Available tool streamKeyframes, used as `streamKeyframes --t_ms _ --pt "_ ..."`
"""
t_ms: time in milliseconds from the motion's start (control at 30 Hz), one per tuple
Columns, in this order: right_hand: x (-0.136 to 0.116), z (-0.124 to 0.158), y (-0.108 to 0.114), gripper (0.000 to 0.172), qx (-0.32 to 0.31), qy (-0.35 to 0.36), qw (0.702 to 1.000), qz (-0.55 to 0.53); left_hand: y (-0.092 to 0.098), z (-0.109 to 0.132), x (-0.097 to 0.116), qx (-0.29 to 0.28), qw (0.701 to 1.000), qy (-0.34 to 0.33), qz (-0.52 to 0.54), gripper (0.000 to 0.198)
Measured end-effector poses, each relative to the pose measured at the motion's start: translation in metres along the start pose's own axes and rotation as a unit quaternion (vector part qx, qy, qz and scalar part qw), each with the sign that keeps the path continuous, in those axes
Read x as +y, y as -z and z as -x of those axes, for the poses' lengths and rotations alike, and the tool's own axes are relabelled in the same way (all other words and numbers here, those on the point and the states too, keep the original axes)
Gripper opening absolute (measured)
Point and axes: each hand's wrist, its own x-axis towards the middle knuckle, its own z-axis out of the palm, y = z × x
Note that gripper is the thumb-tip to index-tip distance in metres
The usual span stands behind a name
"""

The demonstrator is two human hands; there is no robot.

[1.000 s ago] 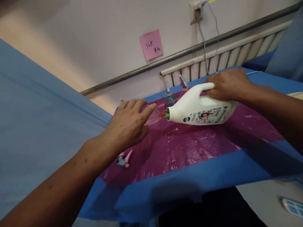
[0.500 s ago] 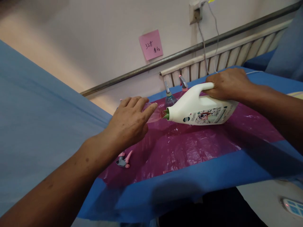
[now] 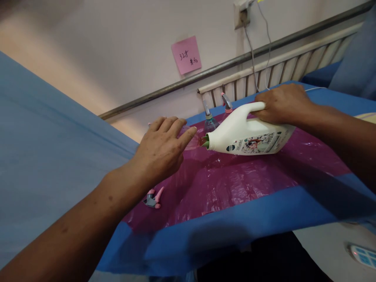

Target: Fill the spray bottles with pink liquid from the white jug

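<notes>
Holding a clear pink bottle and a big white jug with their mouths close.
At left, by the wrist, a gray and pink spray top on a shiny purple sheet. Just above, curling the left hand around the bottle, fingers a little apart, some tips out of sight. Aiming the bottle's neck right, up by the jug's green spout. Next, holding the jug tipped nearly flat over the sheet, long way across, mouth left, bottom right. Last, gripping its top handle with the right hand, fingers clamped, tips hidden.
</notes>
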Motion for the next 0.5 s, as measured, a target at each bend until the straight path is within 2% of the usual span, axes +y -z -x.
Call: streamKeyframes --t_ms 267,500 --pt "0.0002 0.0013 0.0016 0.061 -0.009 -0.007 1.0 -0.016 -0.0058 -0.0004 -0.0018 0.061 0.998 -0.018 0.011 0.068" --pt "0.0001 0.0015 0.0019 0.063 -0.006 -0.003 1.0 0.002 -0.0072 -0.0037 -0.0033 0.088 0.995 -0.028 0.047 0.07"
